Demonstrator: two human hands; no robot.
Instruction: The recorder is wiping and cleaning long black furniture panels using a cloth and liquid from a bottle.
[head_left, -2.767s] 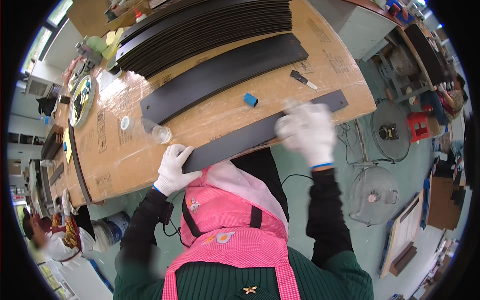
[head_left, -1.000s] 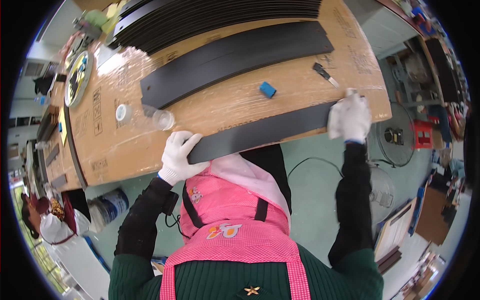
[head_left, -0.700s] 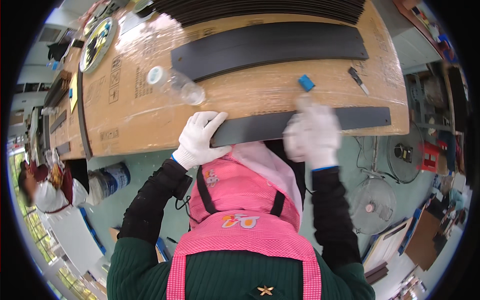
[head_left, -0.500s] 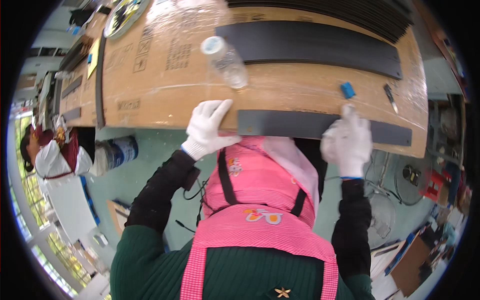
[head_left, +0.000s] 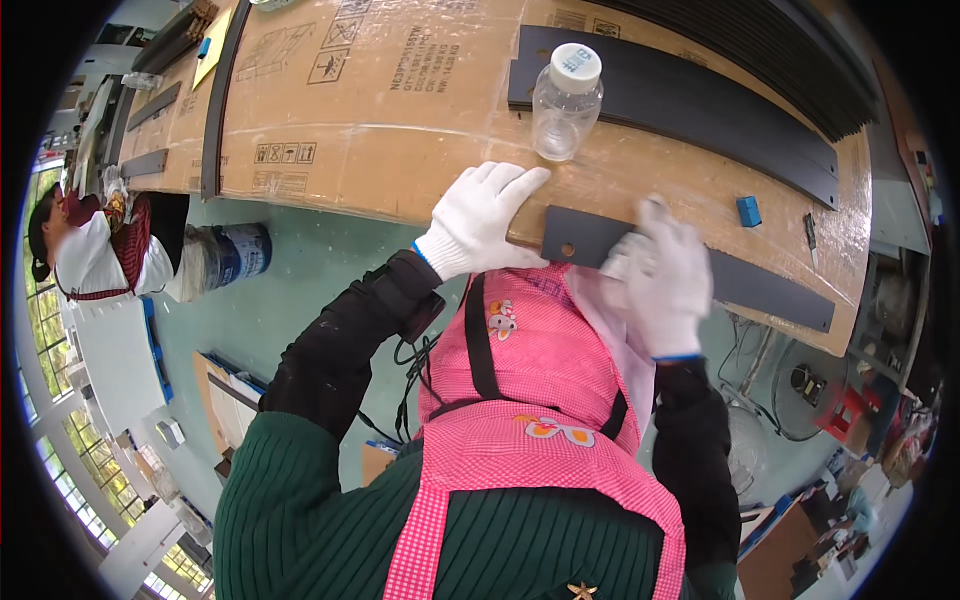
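Right hand shifted left along the black strip at the worktop's edge, grip unclear to me; left hand open, capped bottle beyond.

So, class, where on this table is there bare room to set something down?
The widest bare patch lies between the long dark strip and the clear bottle, beyond the left hand. A narrower one lies between bottle and blue block. The right end is crowded: knife and panel ends sit close by it.
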